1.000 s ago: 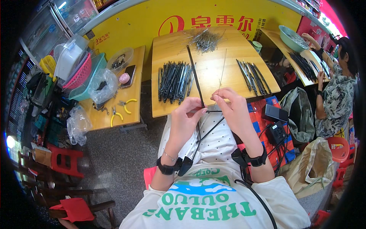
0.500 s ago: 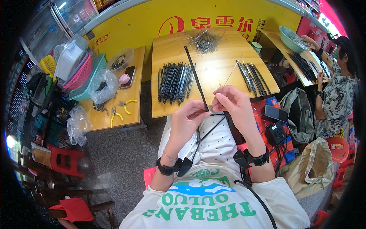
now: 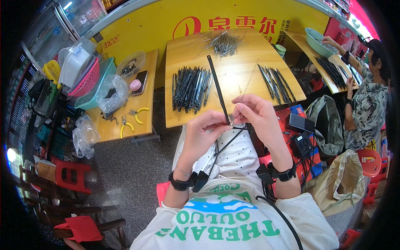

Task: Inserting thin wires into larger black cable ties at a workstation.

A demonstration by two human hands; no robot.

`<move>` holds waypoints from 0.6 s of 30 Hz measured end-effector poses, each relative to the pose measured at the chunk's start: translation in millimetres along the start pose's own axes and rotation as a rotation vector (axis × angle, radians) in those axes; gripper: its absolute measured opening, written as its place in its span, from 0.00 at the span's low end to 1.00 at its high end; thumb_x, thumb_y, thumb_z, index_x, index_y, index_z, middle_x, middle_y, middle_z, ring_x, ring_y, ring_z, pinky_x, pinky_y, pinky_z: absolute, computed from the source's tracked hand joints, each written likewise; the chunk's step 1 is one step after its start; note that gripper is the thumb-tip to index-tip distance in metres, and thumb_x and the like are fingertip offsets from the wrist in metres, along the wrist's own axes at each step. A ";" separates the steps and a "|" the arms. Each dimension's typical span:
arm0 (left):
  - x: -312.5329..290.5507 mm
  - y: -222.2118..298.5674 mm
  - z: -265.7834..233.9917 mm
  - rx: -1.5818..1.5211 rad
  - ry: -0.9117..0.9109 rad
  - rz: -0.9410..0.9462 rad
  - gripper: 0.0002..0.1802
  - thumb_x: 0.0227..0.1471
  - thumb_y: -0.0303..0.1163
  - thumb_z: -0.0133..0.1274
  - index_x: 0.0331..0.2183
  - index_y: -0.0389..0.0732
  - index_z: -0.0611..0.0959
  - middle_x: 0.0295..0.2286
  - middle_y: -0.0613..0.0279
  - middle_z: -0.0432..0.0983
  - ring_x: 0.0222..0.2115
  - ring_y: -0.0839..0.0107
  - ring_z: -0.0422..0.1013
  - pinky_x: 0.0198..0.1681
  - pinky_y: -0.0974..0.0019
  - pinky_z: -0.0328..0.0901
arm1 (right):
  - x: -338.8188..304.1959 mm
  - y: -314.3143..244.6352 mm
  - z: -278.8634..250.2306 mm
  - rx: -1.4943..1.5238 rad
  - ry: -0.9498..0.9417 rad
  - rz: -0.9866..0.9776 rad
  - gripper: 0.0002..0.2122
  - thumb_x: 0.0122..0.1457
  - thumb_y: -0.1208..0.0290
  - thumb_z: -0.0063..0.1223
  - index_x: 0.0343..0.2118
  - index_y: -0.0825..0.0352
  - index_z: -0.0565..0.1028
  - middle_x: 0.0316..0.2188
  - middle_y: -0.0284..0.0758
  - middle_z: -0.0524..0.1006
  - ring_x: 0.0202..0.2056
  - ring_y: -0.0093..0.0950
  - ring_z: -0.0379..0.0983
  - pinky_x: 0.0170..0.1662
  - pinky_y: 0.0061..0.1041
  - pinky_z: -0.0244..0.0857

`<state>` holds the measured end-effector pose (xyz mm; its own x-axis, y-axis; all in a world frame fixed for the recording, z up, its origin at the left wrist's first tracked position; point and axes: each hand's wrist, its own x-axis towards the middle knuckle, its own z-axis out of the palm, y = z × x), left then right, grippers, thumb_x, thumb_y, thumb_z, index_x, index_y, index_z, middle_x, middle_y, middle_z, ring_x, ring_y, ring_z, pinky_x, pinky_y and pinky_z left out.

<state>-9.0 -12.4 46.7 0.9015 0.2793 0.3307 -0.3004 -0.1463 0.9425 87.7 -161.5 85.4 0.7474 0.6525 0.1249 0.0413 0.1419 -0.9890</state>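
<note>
Over my lap, near the table's front edge, my left hand is closed on the lower end of a long, thin black strip, which points up and away. A thin metal wire is pinched between the fingers of my right hand. The wire's lower end meets the strip at my left fingertips; the exact contact is too small to make out. Ahead, a row of black strips lies on the wooden table, with a smaller bunch of black strips to the right.
A tangled heap of thin wires sits at the table's far end. On the left side table, yellow-handled pliers lie near a phone, plastic bags and stacked baskets. To the right, another person works beside a green basin.
The black strip has tipped a little more upright, its top shifting right and lower. The wire has also swung slightly more upright, and both hands keep their grips.
</note>
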 end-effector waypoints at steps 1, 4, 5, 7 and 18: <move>0.0 1.2 -0.4 0.001 -0.014 0.011 0.10 0.42 0.16 0.60 0.31 0.33 0.79 0.30 0.64 0.79 0.33 0.77 0.75 0.38 0.74 0.71 | -0.4 -1.1 0.1 0.006 -0.013 0.016 0.09 0.61 0.76 0.45 0.41 0.76 0.71 0.26 0.35 0.76 0.27 0.20 0.74 0.33 0.17 0.69; -0.3 0.6 -1.5 -0.010 -0.031 0.035 0.11 0.42 0.15 0.59 0.32 0.33 0.79 0.30 0.64 0.79 0.33 0.77 0.75 0.38 0.73 0.71 | -0.9 -1.9 0.6 0.019 -0.023 0.030 0.10 0.61 0.75 0.46 0.42 0.77 0.71 0.27 0.35 0.76 0.27 0.20 0.74 0.32 0.17 0.69; -0.3 1.0 -1.3 -0.011 -0.032 0.034 0.11 0.42 0.15 0.59 0.32 0.33 0.79 0.30 0.64 0.79 0.33 0.77 0.75 0.38 0.73 0.71 | -0.7 -1.5 0.1 0.019 -0.022 0.031 0.10 0.61 0.75 0.46 0.42 0.77 0.71 0.27 0.35 0.76 0.27 0.20 0.74 0.32 0.17 0.69; -0.3 2.4 -0.7 -0.009 -0.038 0.039 0.11 0.42 0.15 0.59 0.32 0.33 0.80 0.30 0.63 0.78 0.33 0.77 0.75 0.37 0.73 0.71 | 0.2 -0.4 -1.2 -0.008 -0.020 0.023 0.10 0.61 0.75 0.46 0.42 0.76 0.71 0.26 0.35 0.76 0.27 0.20 0.73 0.32 0.17 0.69; 1.4 -0.9 -1.9 0.067 0.067 0.051 0.10 0.43 0.16 0.60 0.32 0.32 0.78 0.30 0.63 0.76 0.32 0.77 0.74 0.37 0.75 0.70 | -0.9 -4.6 4.7 0.024 0.074 -0.074 0.09 0.59 0.75 0.50 0.38 0.76 0.73 0.26 0.34 0.76 0.27 0.19 0.73 0.33 0.16 0.68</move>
<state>-8.1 -10.0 46.4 0.8621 0.3327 0.3824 -0.3214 -0.2244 0.9200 83.7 -159.2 90.2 0.7901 0.5828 0.1899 0.0824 0.2060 -0.9751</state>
